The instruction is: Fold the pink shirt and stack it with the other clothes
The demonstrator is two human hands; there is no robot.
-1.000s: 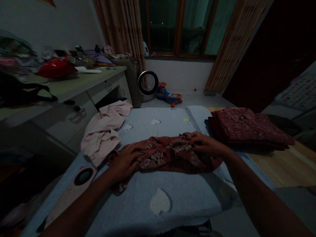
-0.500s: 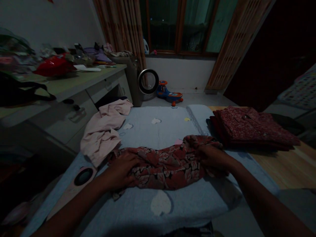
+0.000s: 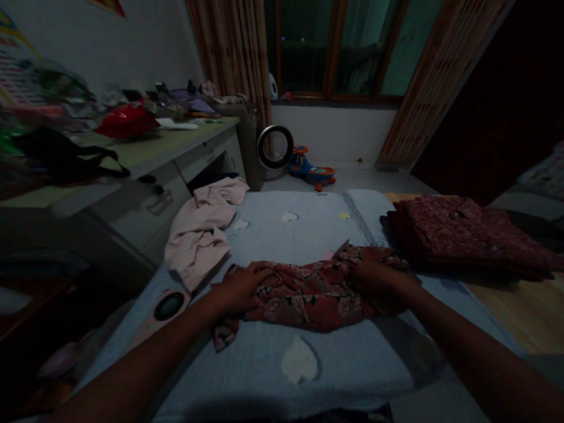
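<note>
1. The floral red cloth (image 3: 317,302) lay bunched crosswise on the blue padded surface (image 3: 361,358), between the pink garment (image 3: 198,235) and the folded dark-red clothes (image 3: 467,229).
2. The left hand (image 3: 242,288) rested on the cloth's left part. Its grip was wide, with fingers reaching over the fabric and the thumb apart from them; a loose end of cloth hung out below the wrist.
3. The right hand (image 3: 374,279) was pressed into the rumpled right part. Folds and shadow hid its fingertips, so whether that grip was closed on fabric could not be told.
4. The pink garment lay crumpled at the far left of the blue surface. Nearer, beside the left forearm, was a pink item with a dark round disc (image 3: 170,306).
5. The folded clothes were stacked at the right, partly over a wooden surface (image 3: 502,311).
6. Farther left, a table (image 3: 150,154) with drawers held a red bag (image 3: 127,120), a black bag (image 3: 55,154) and clutter. Beyond it, a round appliance door (image 3: 275,148) stood open near a blue-and-orange ride-on toy (image 3: 311,171) on the floor.
</note>
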